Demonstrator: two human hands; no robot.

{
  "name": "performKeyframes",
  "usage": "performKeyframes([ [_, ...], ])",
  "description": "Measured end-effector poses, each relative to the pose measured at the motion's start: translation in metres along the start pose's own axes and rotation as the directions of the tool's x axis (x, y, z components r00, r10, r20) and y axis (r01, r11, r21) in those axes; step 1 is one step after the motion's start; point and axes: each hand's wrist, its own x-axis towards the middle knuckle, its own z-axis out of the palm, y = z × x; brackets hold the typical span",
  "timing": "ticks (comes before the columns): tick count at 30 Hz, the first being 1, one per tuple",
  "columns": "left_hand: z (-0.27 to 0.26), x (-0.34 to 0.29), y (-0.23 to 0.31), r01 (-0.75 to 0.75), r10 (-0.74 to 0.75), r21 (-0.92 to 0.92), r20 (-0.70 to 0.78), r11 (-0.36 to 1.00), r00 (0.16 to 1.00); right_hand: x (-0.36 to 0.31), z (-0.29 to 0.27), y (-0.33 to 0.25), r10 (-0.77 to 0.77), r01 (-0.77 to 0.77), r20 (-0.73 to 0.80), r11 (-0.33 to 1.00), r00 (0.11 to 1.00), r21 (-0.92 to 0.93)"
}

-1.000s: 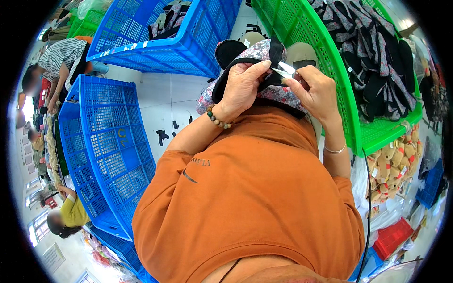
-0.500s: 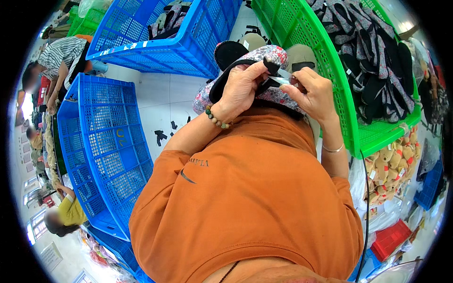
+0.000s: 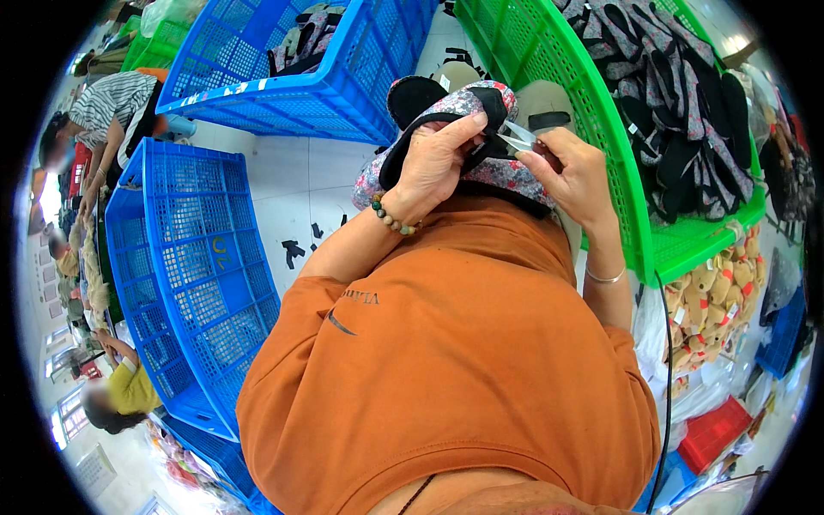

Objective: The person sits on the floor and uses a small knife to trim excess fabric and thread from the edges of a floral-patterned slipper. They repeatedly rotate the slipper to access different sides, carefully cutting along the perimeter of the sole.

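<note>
My left hand is closed round a floral slipper with black lining, held over my lap. Its thumb lies along a black fabric edge near the middle of the slipper. My right hand grips a small pair of thread snips, its pale blades spread apart and pointing left at the black fabric by my left thumb. Whether the blades touch the fabric I cannot tell. More floral and black slipper parts lie under and behind my hands on my lap, partly hidden by them.
Ahead on the left stands a blue crate with some slippers; another blue crate is at my left. A green crate at my right holds a pile of slippers. Black scraps lie on the floor. Other people work at far left.
The snips' blades have spread wider and sit a little farther from my left thumb. My right hand has shifted slightly down; my left hand keeps hold of the slipper.
</note>
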Motion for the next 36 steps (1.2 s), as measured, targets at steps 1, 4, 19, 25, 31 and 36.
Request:
performKeyframes([
  [1,-0.001,0.001,-0.002,0.000,0.000,-0.005,0.001,1.000,1.000,0.000,0.001,0.001,-0.001,0.001,0.012,1.000,1.000,0.017],
  [4,-0.005,0.001,-0.003,0.018,-0.018,-0.025,0.013,1.000,1.000,0.001,0.003,0.005,-0.025,0.025,0.018,1.000,1.000,0.011],
  [19,-0.006,-0.001,-0.008,0.004,-0.004,0.008,0.021,1.000,1.000,0.001,0.002,0.003,-0.048,0.047,0.021,0.999,0.999,0.025],
  [25,-0.004,-0.002,-0.012,0.014,-0.014,-0.038,-0.005,0.999,1.000,0.004,0.001,-0.005,-0.048,0.051,0.055,0.997,0.997,-0.056],
  [31,-0.011,0.000,-0.020,0.047,-0.047,-0.022,0.008,0.999,0.999,0.004,0.007,-0.008,-0.060,0.060,0.016,0.998,0.998,-0.027],
  [36,-0.012,-0.002,-0.020,0.047,-0.047,-0.029,-0.011,0.998,0.999,0.004,0.007,-0.005,-0.035,0.033,0.052,0.999,0.998,0.041],
])
